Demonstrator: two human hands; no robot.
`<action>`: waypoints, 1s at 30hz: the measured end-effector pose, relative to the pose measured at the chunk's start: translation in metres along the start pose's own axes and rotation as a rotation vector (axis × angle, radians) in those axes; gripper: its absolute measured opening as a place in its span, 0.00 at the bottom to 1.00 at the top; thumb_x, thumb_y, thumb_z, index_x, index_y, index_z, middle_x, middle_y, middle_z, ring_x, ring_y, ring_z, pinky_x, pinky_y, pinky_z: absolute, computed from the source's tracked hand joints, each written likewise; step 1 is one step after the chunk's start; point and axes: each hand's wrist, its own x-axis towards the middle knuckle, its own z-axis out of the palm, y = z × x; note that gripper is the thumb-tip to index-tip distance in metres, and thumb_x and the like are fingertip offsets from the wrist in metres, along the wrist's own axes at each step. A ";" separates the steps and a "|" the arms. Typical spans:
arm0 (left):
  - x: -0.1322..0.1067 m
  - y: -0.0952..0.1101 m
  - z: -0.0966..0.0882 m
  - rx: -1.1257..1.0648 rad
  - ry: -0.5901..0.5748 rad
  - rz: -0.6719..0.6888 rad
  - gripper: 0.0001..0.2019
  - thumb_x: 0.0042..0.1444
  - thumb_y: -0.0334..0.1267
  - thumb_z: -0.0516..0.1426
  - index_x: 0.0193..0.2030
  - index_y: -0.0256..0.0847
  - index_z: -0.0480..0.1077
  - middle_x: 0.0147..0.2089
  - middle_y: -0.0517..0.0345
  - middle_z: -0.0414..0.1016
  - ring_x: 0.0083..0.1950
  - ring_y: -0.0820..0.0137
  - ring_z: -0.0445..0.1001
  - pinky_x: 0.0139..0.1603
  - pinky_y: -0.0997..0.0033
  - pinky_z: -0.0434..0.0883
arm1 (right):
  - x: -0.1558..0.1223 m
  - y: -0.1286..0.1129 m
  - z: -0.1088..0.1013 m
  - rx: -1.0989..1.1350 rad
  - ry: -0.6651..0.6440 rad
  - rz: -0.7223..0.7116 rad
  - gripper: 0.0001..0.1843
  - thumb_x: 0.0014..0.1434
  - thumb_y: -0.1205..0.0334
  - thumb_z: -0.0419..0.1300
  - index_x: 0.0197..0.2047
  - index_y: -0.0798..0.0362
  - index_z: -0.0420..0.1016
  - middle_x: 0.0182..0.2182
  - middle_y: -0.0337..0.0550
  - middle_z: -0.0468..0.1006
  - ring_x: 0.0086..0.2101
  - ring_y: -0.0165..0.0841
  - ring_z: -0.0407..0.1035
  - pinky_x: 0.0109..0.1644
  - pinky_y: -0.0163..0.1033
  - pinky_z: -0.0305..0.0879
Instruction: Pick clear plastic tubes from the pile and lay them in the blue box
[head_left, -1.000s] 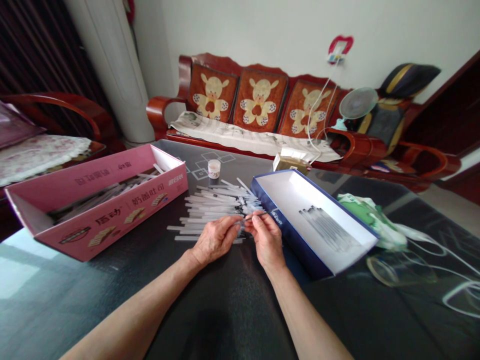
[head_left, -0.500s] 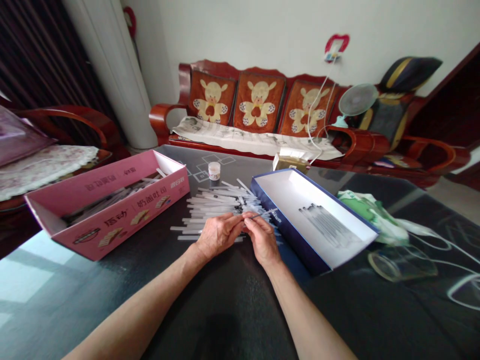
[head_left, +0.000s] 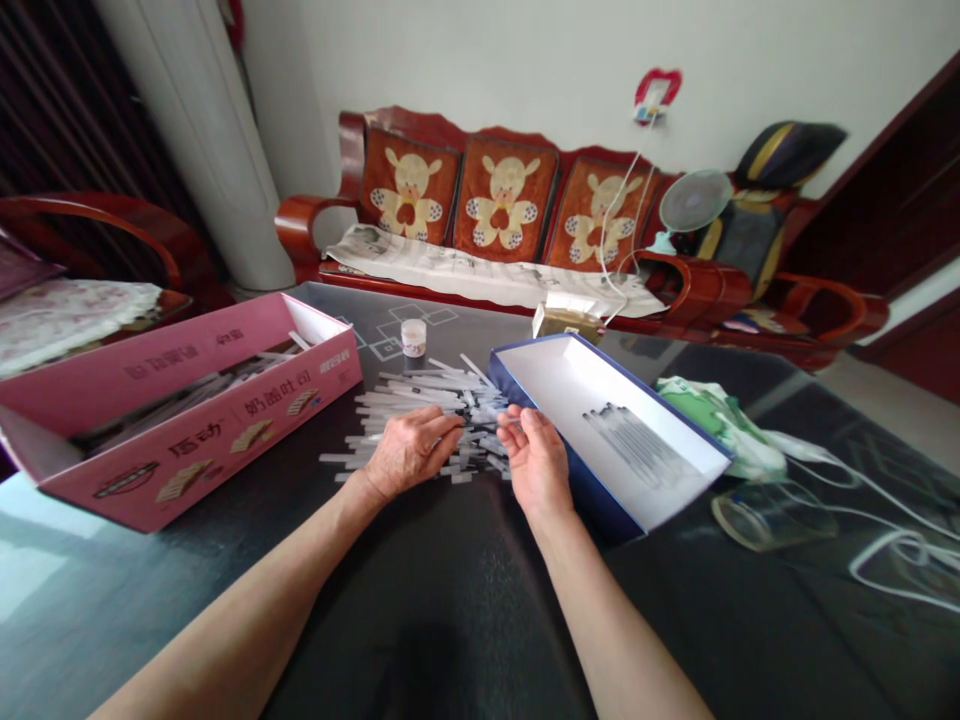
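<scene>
My left hand (head_left: 411,452) lies palm down on the near edge of a loose pile of thin translucent plastic sticks (head_left: 427,398), its fingers pointing right. My right hand (head_left: 534,462) is raised at the pile's right edge, fingers apart and holding nothing I can see. It is close to the blue-sided white box (head_left: 592,395), which holds a neat row of dark-tipped sticks (head_left: 634,447). A pink printed cardboard box (head_left: 180,440) at the left holds more sticks, partly hidden by its wall.
A small white lidded jar (head_left: 412,337) and a tissue box (head_left: 568,320) stand behind the pile on the dark glass tabletop (head_left: 450,610). To the right lie a green-and-white cloth (head_left: 712,420), a clear plastic cup (head_left: 772,515) and white cords (head_left: 892,545).
My hands have moved apart, and the thin stick held between my fingers no longer shows. My left hand now rests on the pile. The whole view has shifted slightly left.
</scene>
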 end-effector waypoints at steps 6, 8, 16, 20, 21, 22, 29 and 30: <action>-0.001 0.005 0.010 -0.055 0.034 0.073 0.13 0.65 0.36 0.48 0.53 0.38 0.65 0.38 0.53 0.73 0.40 0.70 0.72 0.42 0.71 0.70 | -0.005 0.009 0.004 -0.096 0.029 0.024 0.14 0.46 0.55 0.69 0.32 0.53 0.74 0.32 0.38 0.80 0.31 0.29 0.74 0.33 0.33 0.72; -0.003 0.007 0.012 -0.019 0.028 0.095 0.13 0.64 0.34 0.47 0.53 0.39 0.66 0.40 0.52 0.74 0.40 0.69 0.72 0.43 0.70 0.70 | -0.008 0.014 0.004 -0.201 0.033 -0.031 0.14 0.47 0.53 0.68 0.32 0.53 0.75 0.31 0.39 0.80 0.31 0.30 0.74 0.33 0.35 0.72; -0.006 0.007 0.014 0.122 0.032 0.101 0.14 0.64 0.35 0.48 0.52 0.43 0.69 0.42 0.53 0.76 0.40 0.67 0.68 0.44 0.66 0.66 | -0.019 0.032 0.003 -0.534 -0.138 -0.130 0.13 0.53 0.49 0.63 0.34 0.50 0.77 0.30 0.41 0.80 0.33 0.37 0.75 0.33 0.41 0.73; -0.005 0.005 0.013 0.162 0.077 0.081 0.14 0.63 0.36 0.49 0.52 0.43 0.70 0.42 0.53 0.77 0.40 0.65 0.67 0.43 0.64 0.63 | -0.019 0.026 0.003 -0.596 -0.228 -0.139 0.15 0.57 0.49 0.58 0.38 0.50 0.78 0.33 0.42 0.80 0.34 0.37 0.74 0.34 0.41 0.72; -0.005 0.003 0.012 0.176 0.089 0.073 0.14 0.63 0.36 0.49 0.52 0.43 0.70 0.42 0.53 0.77 0.40 0.65 0.67 0.42 0.63 0.63 | -0.018 0.022 0.001 -0.622 -0.245 -0.144 0.15 0.58 0.49 0.57 0.38 0.50 0.78 0.34 0.43 0.80 0.33 0.37 0.74 0.34 0.41 0.71; -0.005 0.001 0.011 0.192 0.100 0.061 0.14 0.63 0.36 0.50 0.52 0.43 0.70 0.41 0.53 0.77 0.40 0.65 0.67 0.42 0.63 0.62 | -0.016 0.018 0.000 -0.664 -0.260 -0.162 0.15 0.58 0.50 0.57 0.39 0.50 0.78 0.35 0.43 0.80 0.33 0.36 0.74 0.34 0.40 0.71; -0.006 -0.015 0.008 0.287 0.163 -0.026 0.13 0.61 0.36 0.51 0.50 0.43 0.71 0.38 0.53 0.76 0.38 0.65 0.67 0.41 0.62 0.60 | -0.005 -0.007 -0.011 -1.168 -0.457 -0.494 0.06 0.54 0.63 0.59 0.32 0.49 0.78 0.30 0.42 0.76 0.30 0.33 0.69 0.35 0.38 0.64; -0.007 -0.015 0.008 0.289 0.168 -0.025 0.13 0.61 0.36 0.51 0.50 0.43 0.71 0.37 0.53 0.76 0.38 0.65 0.67 0.41 0.62 0.60 | -0.005 -0.008 -0.011 -1.222 -0.505 -0.508 0.06 0.53 0.64 0.59 0.31 0.49 0.78 0.29 0.41 0.76 0.30 0.33 0.68 0.35 0.38 0.64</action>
